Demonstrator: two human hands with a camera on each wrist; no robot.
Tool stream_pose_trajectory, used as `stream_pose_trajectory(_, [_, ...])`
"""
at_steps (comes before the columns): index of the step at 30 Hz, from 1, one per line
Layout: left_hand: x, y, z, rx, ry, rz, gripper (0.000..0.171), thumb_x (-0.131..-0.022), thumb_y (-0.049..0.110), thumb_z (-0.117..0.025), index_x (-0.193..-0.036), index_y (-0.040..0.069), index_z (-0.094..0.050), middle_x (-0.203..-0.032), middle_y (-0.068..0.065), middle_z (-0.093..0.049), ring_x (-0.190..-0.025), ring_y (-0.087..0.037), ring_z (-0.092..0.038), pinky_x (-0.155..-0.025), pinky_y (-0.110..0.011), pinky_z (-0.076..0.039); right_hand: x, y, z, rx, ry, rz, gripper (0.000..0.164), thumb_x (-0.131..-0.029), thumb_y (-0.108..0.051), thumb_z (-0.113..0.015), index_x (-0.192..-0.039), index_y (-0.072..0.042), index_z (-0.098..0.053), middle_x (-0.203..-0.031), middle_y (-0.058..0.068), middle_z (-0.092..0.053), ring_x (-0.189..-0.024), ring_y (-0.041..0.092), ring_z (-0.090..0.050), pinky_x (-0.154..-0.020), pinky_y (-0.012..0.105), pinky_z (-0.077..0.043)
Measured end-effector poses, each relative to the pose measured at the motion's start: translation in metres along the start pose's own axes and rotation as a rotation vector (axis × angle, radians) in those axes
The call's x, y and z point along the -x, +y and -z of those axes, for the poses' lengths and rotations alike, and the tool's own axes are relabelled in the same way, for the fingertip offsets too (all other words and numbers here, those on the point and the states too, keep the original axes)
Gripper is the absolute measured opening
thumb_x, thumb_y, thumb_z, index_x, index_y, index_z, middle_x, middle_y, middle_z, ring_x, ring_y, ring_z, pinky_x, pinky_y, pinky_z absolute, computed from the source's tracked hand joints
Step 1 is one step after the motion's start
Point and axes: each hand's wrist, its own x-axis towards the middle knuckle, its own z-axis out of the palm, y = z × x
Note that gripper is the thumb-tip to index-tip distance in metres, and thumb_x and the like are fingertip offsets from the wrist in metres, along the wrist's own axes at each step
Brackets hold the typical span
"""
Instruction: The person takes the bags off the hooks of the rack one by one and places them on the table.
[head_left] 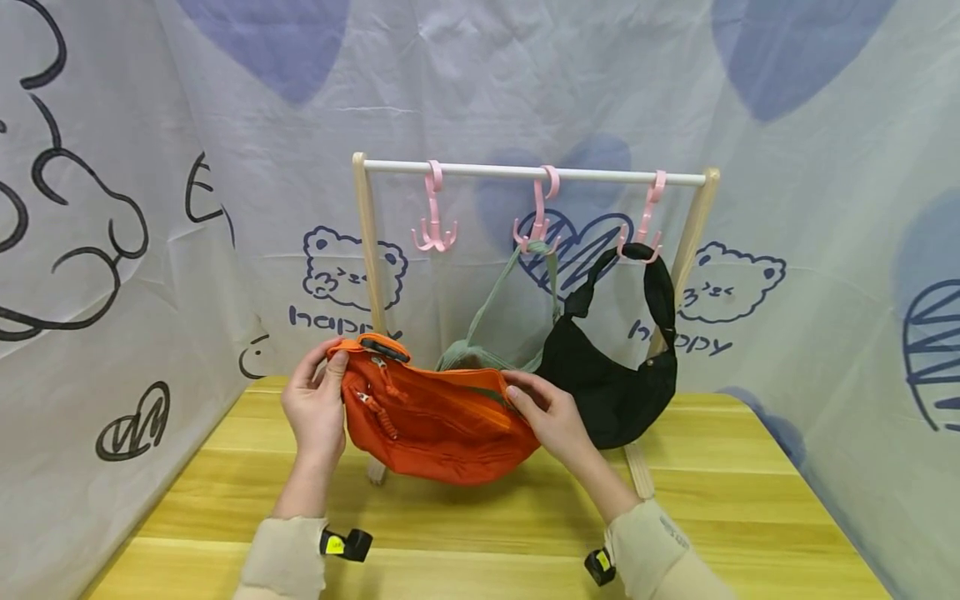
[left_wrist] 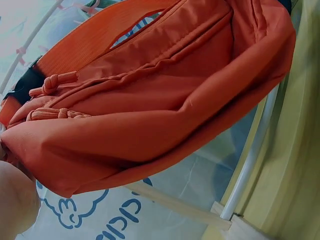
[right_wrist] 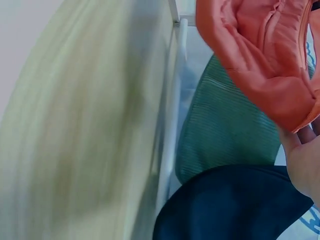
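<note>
An orange waist bag (head_left: 442, 425) with a black buckle (head_left: 385, 348) and corded zipper pulls (head_left: 378, 412) is held up above the table between both hands. My left hand (head_left: 317, 400) pinches its left end near the buckle, thumb in front. At the other end, my right hand (head_left: 551, 412) grips the top corner by the strap. In the left wrist view the bag's front (left_wrist: 150, 110) fills most of the picture. The right wrist view shows its right end (right_wrist: 265, 65) in my fingers. Behind it, a black shoulder bag (head_left: 615, 375) hangs close to my right hand.
A rack with a white bar (head_left: 487, 170) and wooden legs stands on the wooden table (head_left: 465, 533). Pink hooks hang from it; the left hook (head_left: 434, 221) carries nothing. A green bag (right_wrist: 230, 120) hangs from the middle hook (head_left: 538, 217), the black one from the right hook (head_left: 648, 221).
</note>
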Motion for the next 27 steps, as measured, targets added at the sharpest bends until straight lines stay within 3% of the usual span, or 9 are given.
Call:
stream_pose_trajectory(5, [-0.003,0.002,0.007,0.005,0.035,0.012,0.021,-0.095,0.005,-0.074,-0.115,-0.001,-0.077,-0.108,-0.001,-0.073,-0.092,-0.011,-0.073,-0.078,-0.021,-0.06,0.01,0.005,0.0,-0.023,-0.015,0.038,0.036,-0.104,-0.017,-0.066,-0.139,-0.01,-0.067,-0.141,0.01,-0.065,-0.118,0.014,-0.067,-0.096,0.022,-0.055])
stream_pose_trajectory(12, [-0.007,0.003,0.019,0.036,0.075,-0.008,0.022,-0.094,0.003,-0.075,-0.114,-0.005,-0.077,-0.106,-0.002,-0.073,-0.085,-0.01,-0.073,-0.075,-0.019,-0.06,0.021,0.014,0.0,-0.026,-0.037,0.111,0.048,-0.095,-0.006,-0.076,-0.141,-0.012,-0.065,-0.139,0.01,-0.066,-0.113,0.025,-0.071,-0.081,0.028,-0.061])
stream_pose_trajectory(17, [-0.009,0.005,0.027,0.014,0.103,-0.013,0.026,-0.094,0.004,-0.075,-0.117,-0.008,-0.074,-0.105,-0.001,-0.073,-0.084,-0.009,-0.072,-0.075,-0.018,-0.059,0.021,0.022,-0.006,-0.024,-0.026,0.221,0.049,-0.089,0.002,-0.079,-0.136,-0.004,-0.067,-0.137,0.017,-0.066,-0.11,0.032,-0.072,-0.086,0.033,-0.062])
stream_pose_trajectory(21, [-0.011,0.005,0.035,-0.007,0.112,-0.004,0.027,-0.093,0.004,-0.075,-0.118,-0.008,-0.074,-0.106,-0.002,-0.073,-0.084,-0.009,-0.072,-0.075,-0.018,-0.059,0.02,0.024,-0.014,-0.021,0.002,0.264,0.041,-0.089,0.002,-0.079,-0.129,-0.003,-0.072,-0.131,0.016,-0.07,-0.111,0.026,-0.072,-0.09,0.038,-0.061])
stream_pose_trajectory(27, [-0.015,0.008,0.052,-0.057,0.096,0.042,0.03,-0.093,0.005,-0.077,-0.121,-0.006,-0.074,-0.109,-0.001,-0.072,-0.083,-0.008,-0.072,-0.073,-0.019,-0.06,0.019,0.022,-0.027,-0.041,0.028,0.249,0.032,-0.09,0.0,-0.079,-0.122,-0.003,-0.076,-0.126,0.013,-0.073,-0.112,0.017,-0.071,-0.088,0.03,-0.061])
